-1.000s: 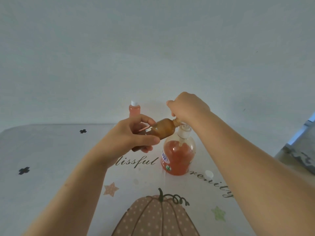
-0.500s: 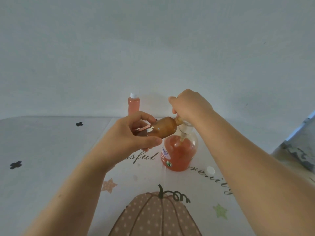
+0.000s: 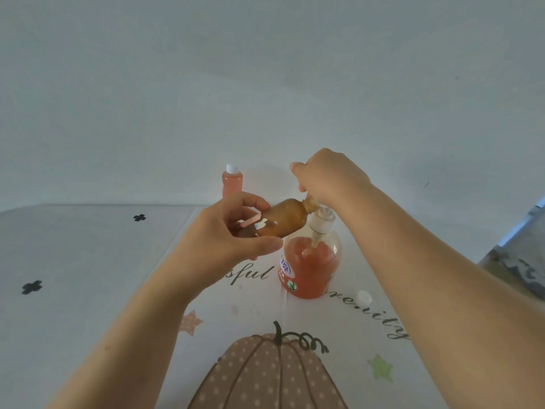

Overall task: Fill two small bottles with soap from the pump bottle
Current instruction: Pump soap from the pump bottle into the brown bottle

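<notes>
My left hand (image 3: 224,240), centre of frame: thumb and fingers curled round the base end of a small brown bottle (image 3: 283,221). The bottle is translucent plastic with round shoulders, held tilted nearly flat. Its open neck points up and right, in under my right hand (image 3: 327,175).

My right hand, just right of centre: fingers curled down over the pump head, which they hide.

Below it, a pump bottle (image 3: 334,246): clear, squat, rounded plastic with a white collar, a dip tube and a label on its left face. It stands upright and is partly full of orange-pink soap (image 3: 312,278).

Behind, by the wall (image 3: 265,84), a second small bottle (image 3: 232,184): slim, pink-filled, white-capped, upright.

A loose round white cap (image 3: 363,297) lies right of the pump bottle.

The tablecloth (image 3: 88,261) is smooth and pale, printed with a dotted pumpkin (image 3: 265,373), stars and script lettering.
</notes>
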The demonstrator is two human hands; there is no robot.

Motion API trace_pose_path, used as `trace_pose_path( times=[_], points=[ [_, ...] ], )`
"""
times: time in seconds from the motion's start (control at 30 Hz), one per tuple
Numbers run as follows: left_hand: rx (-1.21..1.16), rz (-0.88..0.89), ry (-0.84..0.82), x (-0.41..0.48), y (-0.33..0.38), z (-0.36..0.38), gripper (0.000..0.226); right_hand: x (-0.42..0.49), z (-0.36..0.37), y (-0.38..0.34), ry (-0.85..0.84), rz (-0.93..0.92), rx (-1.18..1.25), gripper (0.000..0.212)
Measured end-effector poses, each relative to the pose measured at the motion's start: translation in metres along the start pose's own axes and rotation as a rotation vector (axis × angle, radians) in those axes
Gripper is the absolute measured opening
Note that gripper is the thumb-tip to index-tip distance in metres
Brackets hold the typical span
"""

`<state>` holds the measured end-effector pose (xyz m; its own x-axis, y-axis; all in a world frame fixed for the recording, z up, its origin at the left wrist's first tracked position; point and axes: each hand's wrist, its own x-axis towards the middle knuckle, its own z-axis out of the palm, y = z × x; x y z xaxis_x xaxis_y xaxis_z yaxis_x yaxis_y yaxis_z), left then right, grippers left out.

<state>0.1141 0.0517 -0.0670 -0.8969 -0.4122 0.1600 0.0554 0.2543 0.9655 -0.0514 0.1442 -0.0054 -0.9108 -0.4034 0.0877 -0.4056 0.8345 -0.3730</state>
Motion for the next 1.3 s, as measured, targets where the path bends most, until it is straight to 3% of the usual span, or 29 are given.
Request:
trace_pose_path(
  times=[0.37, 1.3],
  points=[
    [0.038, -0.017, -0.036, 0.004, -0.008, -0.002, 0.039, 0.001, 0.015, 0.007, -0.053, 0.018, 0.089, 0.037],
    [0.071, -0.021, -0.023, 0.000, -0.003, 0.000, 0.035, 0.003, 0.014, 0.007, -0.069, 0.040, 0.050, 0.034]
  ],
)
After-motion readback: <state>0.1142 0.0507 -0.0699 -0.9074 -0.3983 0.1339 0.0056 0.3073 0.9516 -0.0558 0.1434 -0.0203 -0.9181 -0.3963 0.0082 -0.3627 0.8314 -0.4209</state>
